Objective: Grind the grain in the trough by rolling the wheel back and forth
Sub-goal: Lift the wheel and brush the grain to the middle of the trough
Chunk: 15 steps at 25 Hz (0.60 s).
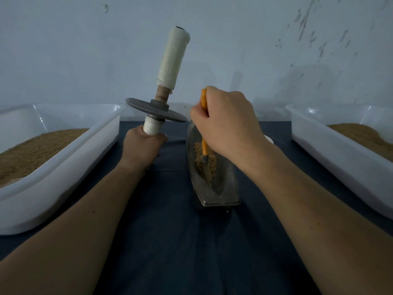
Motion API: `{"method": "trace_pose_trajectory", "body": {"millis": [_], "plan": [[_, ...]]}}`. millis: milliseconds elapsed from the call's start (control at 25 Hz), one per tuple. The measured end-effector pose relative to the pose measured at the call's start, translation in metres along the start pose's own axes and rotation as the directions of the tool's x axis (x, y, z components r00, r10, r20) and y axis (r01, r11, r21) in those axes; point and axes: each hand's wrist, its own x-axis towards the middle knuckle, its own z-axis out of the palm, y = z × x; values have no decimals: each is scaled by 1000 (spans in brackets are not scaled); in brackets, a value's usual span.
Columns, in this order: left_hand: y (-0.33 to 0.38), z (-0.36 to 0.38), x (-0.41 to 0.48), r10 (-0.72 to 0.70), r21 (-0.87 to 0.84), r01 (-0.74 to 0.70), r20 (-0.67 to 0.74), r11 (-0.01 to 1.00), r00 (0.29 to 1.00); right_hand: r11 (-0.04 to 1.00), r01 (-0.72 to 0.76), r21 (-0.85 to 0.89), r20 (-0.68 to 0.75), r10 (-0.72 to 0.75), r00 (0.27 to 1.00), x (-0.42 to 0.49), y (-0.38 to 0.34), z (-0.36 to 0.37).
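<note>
At nine o'clock from the twelve-to-six trough (222,200), gripping wheel (156,111) axle-up in left hand (141,147); clutching orange-handled tool (204,146) in grain (213,161) with right hand (227,124)

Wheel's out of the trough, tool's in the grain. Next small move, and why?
Probably lift the orange-handled tool out of the trough. The right hand grips it with its tip down in the grain, where the wheel must run. The left hand holds the wheel by its lower handle, axle upright, left of the trough, so it likely can't go in until the tool is clear.
</note>
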Motion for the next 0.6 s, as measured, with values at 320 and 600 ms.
{"method": "trace_pose_trajectory", "body": {"millis": [320, 600], "plan": [[2, -1, -1, 8, -5, -8, 1, 1000, 1000, 997, 39, 69, -153, -28, 988, 6, -4, -24], [1, -1, -2, 11, 15, -11, -8, 1000, 1000, 1000, -17, -4, 24, 17, 1000, 0, -1, -7]]}}
